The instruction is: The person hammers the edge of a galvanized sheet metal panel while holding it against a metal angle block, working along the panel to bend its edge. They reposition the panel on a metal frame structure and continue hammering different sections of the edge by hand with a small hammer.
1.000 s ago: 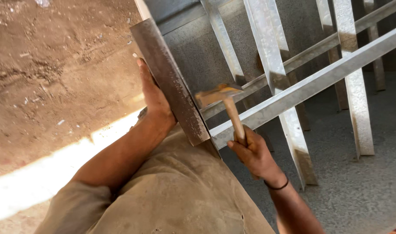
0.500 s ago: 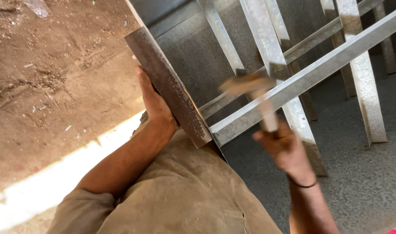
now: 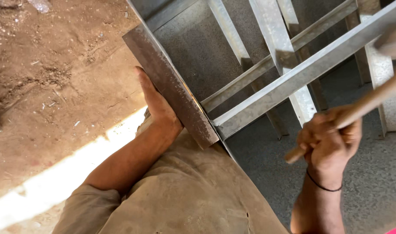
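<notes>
Both hands are busy: your left hand (image 3: pixel 159 106) lies flat against the angled steel bar (image 3: pixel 172 89) on your knee, your right hand (image 3: pixel 330 138) fists the raised hammer (image 3: pixel 358 106), so the joint still looks unfinished.

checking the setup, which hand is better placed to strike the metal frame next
Right: the right hand grips the hammer raised beside the frame's joint, while the left hand presses flat against the steel bar.
</notes>
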